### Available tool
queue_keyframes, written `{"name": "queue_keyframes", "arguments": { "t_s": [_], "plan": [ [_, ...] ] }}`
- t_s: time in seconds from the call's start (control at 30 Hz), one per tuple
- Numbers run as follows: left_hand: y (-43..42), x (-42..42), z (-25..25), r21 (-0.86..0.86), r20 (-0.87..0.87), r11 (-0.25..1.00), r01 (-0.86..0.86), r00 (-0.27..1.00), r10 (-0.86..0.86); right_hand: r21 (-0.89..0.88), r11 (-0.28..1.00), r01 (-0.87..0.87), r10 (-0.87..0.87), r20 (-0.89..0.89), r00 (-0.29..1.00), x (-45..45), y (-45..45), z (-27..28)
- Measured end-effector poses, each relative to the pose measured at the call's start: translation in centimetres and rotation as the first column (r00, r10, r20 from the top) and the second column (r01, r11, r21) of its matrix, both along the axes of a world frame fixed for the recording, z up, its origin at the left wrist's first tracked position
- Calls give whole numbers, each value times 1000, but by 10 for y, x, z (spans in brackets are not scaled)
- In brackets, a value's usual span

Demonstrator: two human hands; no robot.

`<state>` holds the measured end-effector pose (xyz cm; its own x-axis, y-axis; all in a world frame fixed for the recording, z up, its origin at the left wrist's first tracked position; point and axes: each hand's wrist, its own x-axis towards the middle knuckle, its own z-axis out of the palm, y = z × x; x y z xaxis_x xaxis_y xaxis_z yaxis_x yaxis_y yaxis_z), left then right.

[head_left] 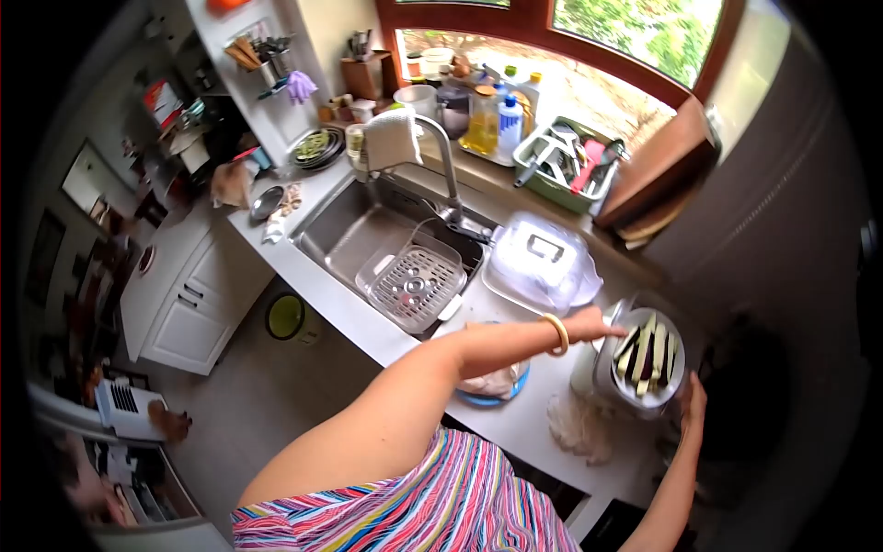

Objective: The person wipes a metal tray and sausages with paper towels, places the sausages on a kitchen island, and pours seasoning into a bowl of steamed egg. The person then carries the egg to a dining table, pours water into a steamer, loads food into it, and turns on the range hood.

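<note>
A round plate (655,399) of cut eggplant strips (649,353) sits at the top of a metal pot or steamer (586,371) on the right of the counter. My left hand (593,325), below a pale bangle, grips the plate's left rim, its fingers reaching to the strips. On the other side my right hand (693,402) holds the lower right rim, its fingers partly hidden by the plate. Close by on the counter lies a crumpled pale cloth or bag (579,429). A blue-rimmed dish (501,397) with something pale shows partly behind my left arm.
A clear domed lid (543,261) rests beside the sink (342,221). In the sink stands a perforated tray (417,283) under the tap (448,170). A green basin of utensils (563,166), bottles (509,127) and leaning chopping boards (660,170) line the windowsill.
</note>
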<state>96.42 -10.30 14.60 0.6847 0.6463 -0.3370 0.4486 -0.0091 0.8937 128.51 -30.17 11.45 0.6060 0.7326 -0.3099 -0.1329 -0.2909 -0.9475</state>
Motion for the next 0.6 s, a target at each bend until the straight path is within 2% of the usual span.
{"name": "queue_keyframes", "arguments": {
  "t_s": [0.07, 0.1, 0.17, 0.23, 0.27, 0.3, 0.33, 0.37, 0.4, 0.43, 0.47, 0.5, 0.53, 0.57, 0.6],
  "plan": [
    [-3, 1, -6, -19, -6, 1000, -8, 1000, 8, -13, 999, 45, -45, -25, 999, 0, -1, -8],
    [-5, -1, -7, -31, -21, 999, -28, 999, 27, -68, 998, -8, 5, -49, 999, 12, -3, -18],
    [-2, -2, -12, 24, -41, 999, 39, 998, -38, 15, 1000, -3, 4, -118, 993, -4, -3, -5],
    [0, -20, 0, 134, -13, 990, 36, 999, -35, -61, 998, 8, -8, -12, 1000, 18, -9, -18],
    [13, -15, -39, 241, 155, 969, -56, 988, 19, -191, 960, 203, -163, 207, 965, 17, -11, -12],
    [16, -56, 17, 233, 403, 958, -168, 913, 63, -68, 945, 320, -285, 305, 908, 37, -17, -31],
    [31, -92, 43, 482, 504, 804, -348, 861, 70, 49, 930, 365, -355, 386, 851, 43, -27, -30],
    [61, -137, 74, 452, 698, 739, -499, 714, 55, 162, 873, 460, -484, 407, 775, 19, -31, -6],
    [92, -182, 105, 414, 837, 659, -628, 548, -4, 246, 861, 444, -506, 484, 714, 2, -42, 14],
    [122, -235, 139, 325, 898, 668, -669, 440, 5, 359, 819, 447, -573, 476, 667, -21, -50, 32],
    [171, -294, 156, 313, 882, 598, -737, 459, 104, 442, 773, 455, -633, 492, 597, -58, -52, 55],
    [218, -341, 176, 309, 899, 411, -858, 405, 170, 486, 719, 497, -693, 443, 569, -91, -53, 73],
    [257, -386, 191, 274, 864, 310, -910, 374, 336, 511, 701, 498, -712, 447, 542, -116, -56, 78],
    [309, -425, 188, 307, 820, 282, -909, 404, 406, 537, 680, 499, -731, 450, 513, -144, -57, 83],
    [388, -472, 150, 537, 660, 170, -826, 537, 526, 540, 627, 561, -779, 425, 462, -199, -36, 105]
  ]
}}
